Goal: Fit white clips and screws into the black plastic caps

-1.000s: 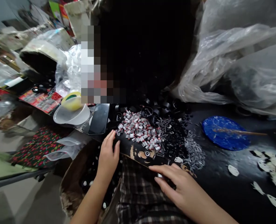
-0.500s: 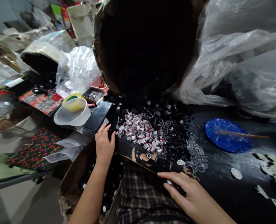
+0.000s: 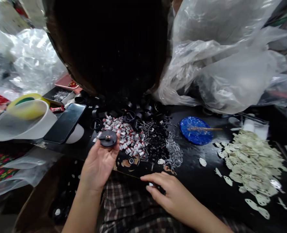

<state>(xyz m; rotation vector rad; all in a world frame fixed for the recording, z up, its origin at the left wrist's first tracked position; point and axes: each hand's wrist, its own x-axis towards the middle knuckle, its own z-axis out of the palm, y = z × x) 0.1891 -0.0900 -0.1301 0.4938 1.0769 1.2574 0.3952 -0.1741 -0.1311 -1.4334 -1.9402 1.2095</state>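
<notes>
My left hand [image 3: 97, 166] is palm up at the near side of the bench, its fingers closed round the rim of a round black disc [image 3: 107, 142]. A small brass-coloured spot shows at the disc's centre. Behind it spreads a heap of small white cylinders with red ends [image 3: 133, 140]. My right hand [image 3: 172, 194] is at the bench edge with curled fingers. Something dark with a pale end shows partly between its thumb and fingers, too hidden to name. Small black pieces [image 3: 156, 145] and a heap of grey pins [image 3: 174, 150] lie beyond that hand.
A blue lid [image 3: 196, 137] with a brown stick on it lies right of the heaps. Pale flat plates [image 3: 252, 165] are piled further right. On the left are a phone [image 3: 64, 124] and a translucent bowl [image 3: 19, 126]. A large dark container [image 3: 109, 48] opens behind.
My left hand has moved from beside the phone to the front of the heap and turned palm up, now holding the black disc. The view has swung right. My right hand stays near the bench edge.
</notes>
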